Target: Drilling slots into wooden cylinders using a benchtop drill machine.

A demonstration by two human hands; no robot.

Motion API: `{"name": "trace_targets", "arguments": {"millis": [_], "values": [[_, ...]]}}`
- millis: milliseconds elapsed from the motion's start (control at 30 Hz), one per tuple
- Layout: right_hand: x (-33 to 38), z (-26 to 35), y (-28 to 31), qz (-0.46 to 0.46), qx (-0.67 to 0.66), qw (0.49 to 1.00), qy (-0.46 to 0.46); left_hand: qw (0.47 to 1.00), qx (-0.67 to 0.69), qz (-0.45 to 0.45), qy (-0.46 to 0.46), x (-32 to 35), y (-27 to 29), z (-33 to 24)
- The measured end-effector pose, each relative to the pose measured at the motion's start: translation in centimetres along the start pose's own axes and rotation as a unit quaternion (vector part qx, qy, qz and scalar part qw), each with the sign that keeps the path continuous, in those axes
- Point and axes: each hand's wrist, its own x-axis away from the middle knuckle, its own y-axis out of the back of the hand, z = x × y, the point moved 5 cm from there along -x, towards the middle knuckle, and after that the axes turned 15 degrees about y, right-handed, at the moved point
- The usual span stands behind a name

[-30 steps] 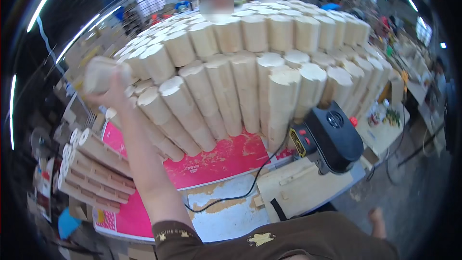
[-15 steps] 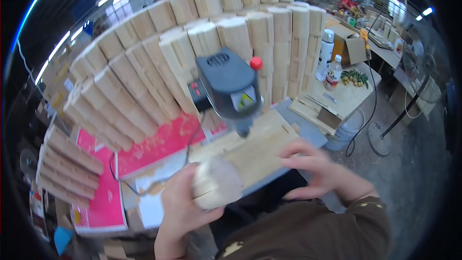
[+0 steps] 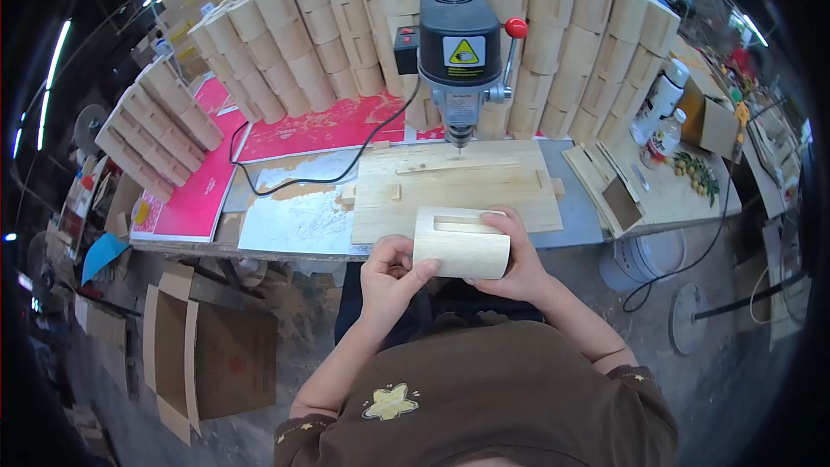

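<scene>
A pale, rounded wooden block [image 3: 462, 252] with a long slot cut in its upper side lies sideways between my two hands, just in front of the bench edge. My left hand [image 3: 393, 277] grips its left end, thumb along the near side. Around the right end my right hand [image 3: 514, 264] is closed, fingers over the top. Beyond the block stands a small bench drill press [image 3: 460, 43] with a red-knobbed lever. Its chuck [image 3: 459, 131] hangs over a flat wooden board [image 3: 484, 190], which has a thin strip and small wooden stops on it.
Stacked wooden blocks [image 3: 346, 26] wall the back of the bench; more lean at the left on red sheeting [image 3: 303, 134]. A black cord [image 3: 328, 180] crosses the bench. Bottles [image 3: 664, 134] and fruit stand at the right. An open cardboard box [image 3: 229, 355] sits on the floor at left.
My right hand has come in from the right and now holds the block's right end. The block has turned from end-on to sideways, its slot showing. The view has shifted too.
</scene>
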Motion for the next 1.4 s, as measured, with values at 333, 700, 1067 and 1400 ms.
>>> {"name": "trace_targets", "arguments": {"millis": [333, 700, 1067, 1400], "values": [[0.6, -1.8, 3.0, 0.108, 0.079, 0.990, -0.047, 0.948, 0.103, 0.006, 0.301, -4.0, -1.1, 2.0], [14.6, -10.5, 26.4, -0.109, 0.474, 0.777, -0.400, 0.964, 0.134, -0.096, 0.210, -9.3, 6.8, 2.8], [4.0, 6.5, 27.4, -0.127, 0.337, 0.890, -0.279, 0.967, 0.131, -0.089, 0.199, -9.6, 8.5, 0.4], [1.2, -10.4, 9.5, 0.041, 0.085, 0.950, -0.296, 0.962, 0.041, -0.080, 0.260, -10.4, 5.2, 2.8]]}}
